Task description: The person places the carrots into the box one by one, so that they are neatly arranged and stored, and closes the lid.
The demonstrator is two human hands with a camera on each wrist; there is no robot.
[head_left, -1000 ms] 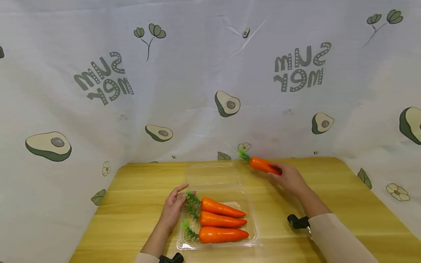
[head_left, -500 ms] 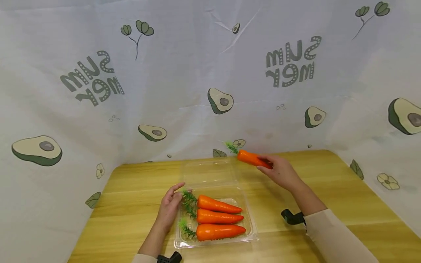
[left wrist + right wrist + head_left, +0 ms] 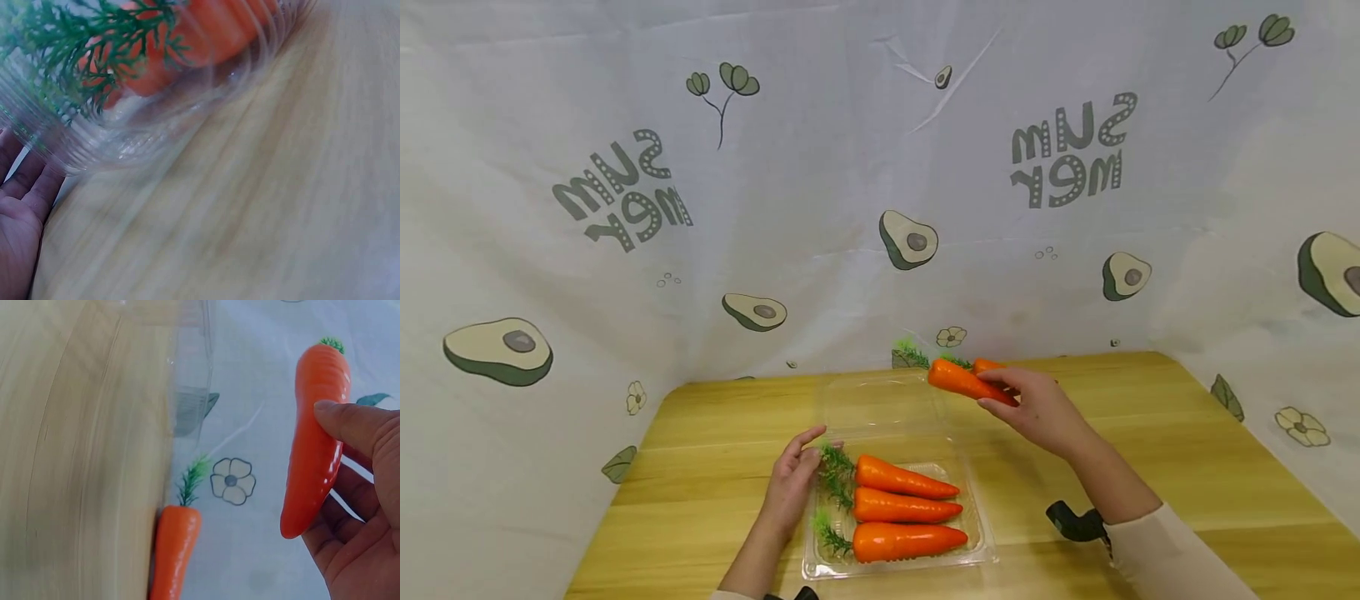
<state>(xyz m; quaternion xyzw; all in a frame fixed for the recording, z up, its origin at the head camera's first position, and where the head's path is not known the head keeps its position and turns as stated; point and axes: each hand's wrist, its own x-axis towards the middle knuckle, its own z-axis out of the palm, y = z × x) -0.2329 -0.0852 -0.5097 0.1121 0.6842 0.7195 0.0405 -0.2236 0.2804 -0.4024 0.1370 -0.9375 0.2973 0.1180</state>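
My right hand (image 3: 1033,406) pinches an orange toy carrot (image 3: 317,425) between thumb and fingers, above the table's far side. Its leafy green top points to the back left in the head view. A second carrot (image 3: 175,550) lies behind it at the table's back edge, partly hidden by the right hand in the head view. My left hand (image 3: 792,482) rests at the left side of a clear plastic clamshell box (image 3: 977,517), fingers extended along its wall. Side by side in the box lie three carrots, the nearest carrot (image 3: 910,542) at the front, with their green tops to the left.
The box's clear lid (image 3: 880,403) lies folded back flat on the wooden table (image 3: 715,450). A white curtain (image 3: 820,167) printed with avocados hangs along the table's back and sides.
My right hand has shifted left with its carrot, now held in front of another carrot that shows behind it. The left hand stays beside the box. The head view has tilted slightly.
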